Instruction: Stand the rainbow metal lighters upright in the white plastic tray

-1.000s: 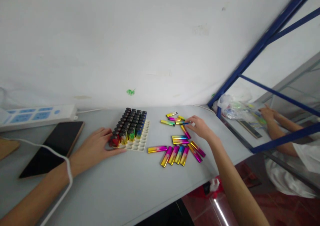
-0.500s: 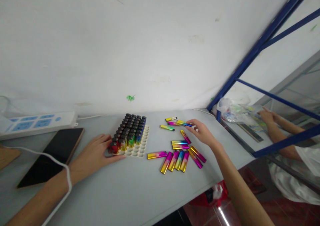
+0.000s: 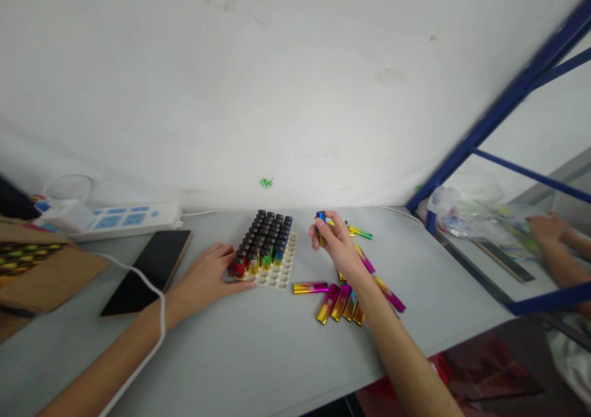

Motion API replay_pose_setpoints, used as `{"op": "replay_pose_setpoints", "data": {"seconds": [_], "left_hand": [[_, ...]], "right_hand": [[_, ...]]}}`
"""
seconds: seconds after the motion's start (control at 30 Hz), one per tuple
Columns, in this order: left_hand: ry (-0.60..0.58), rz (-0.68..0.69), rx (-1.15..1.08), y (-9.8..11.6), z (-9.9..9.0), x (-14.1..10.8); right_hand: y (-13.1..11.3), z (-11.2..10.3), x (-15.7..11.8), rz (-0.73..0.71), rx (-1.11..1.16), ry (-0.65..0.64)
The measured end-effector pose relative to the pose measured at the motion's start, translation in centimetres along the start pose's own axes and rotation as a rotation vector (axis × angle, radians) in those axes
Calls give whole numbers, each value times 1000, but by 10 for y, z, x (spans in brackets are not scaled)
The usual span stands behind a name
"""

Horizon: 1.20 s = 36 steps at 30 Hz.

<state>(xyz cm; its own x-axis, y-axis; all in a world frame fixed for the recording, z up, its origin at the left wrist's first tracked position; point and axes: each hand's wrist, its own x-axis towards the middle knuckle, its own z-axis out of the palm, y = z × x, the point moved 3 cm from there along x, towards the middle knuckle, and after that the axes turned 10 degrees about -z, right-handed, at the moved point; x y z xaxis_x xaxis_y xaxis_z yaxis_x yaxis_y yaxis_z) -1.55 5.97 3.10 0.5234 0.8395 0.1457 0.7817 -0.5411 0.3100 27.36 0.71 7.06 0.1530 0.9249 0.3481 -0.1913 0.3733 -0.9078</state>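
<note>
A white tray (image 3: pixel 279 276) with rows of round holes sits on the table, most of its holes filled with upright lighters (image 3: pixel 265 238) with black tops. My left hand (image 3: pixel 207 276) grips the tray's near left corner, thumb along the front edge and fingers against the left side. To the right of the tray, my right hand (image 3: pixel 339 244) pinches one lighter (image 3: pixel 321 217) upright above the table, its blue end up. Several shiny lighters in yellow, pink and blue (image 3: pixel 310 287) lie loose around and below my right forearm, which partly hides them.
A dark phone (image 3: pixel 150 269), a white power strip (image 3: pixel 133 221) and an open cardboard box (image 3: pixel 55 278) are on the left. A white cable (image 3: pixel 161 318) crosses over my left forearm. At right stand a blue metal frame (image 3: pixel 484 118) and another person's hands (image 3: pixel 547 229) near plastic bags.
My right hand has picked a lighter from the far loose ones, brought it left towards the tray and turned it upright. My left hand stays on the tray. The view has shifted left.
</note>
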Motion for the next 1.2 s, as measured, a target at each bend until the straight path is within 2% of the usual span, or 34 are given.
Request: {"op": "replay_pose_setpoints", "data": {"seconds": [0.1,0.23,0.5,0.7,0.83,0.9,1.0,1.13,1.2], "left_hand": [[4,0,-7,2,-1,-2],[-23,-14,2,3,0,-2],[-40,-20,49,2,1,-1],[-58,-30,75,1,2,-2],[-56,-32,64,0,1,-1],[-53,-20,50,1,1,0],[-41,-6,29,2,0,0],[-27,-6,13,2,0,-1],[-20,-7,2,2,1,-2]], "right_hand": [[11,23,-8,88,-5,-51],[21,36,-23,170,-118,-32],[26,33,-31,410,-146,118],[24,33,-32,433,-189,88],[30,34,-33,491,-117,78],[31,35,-32,428,-61,48],[24,33,-30,226,-55,-23],[13,28,-33,132,-191,-201],[8,25,-35,72,-282,-200]]}}
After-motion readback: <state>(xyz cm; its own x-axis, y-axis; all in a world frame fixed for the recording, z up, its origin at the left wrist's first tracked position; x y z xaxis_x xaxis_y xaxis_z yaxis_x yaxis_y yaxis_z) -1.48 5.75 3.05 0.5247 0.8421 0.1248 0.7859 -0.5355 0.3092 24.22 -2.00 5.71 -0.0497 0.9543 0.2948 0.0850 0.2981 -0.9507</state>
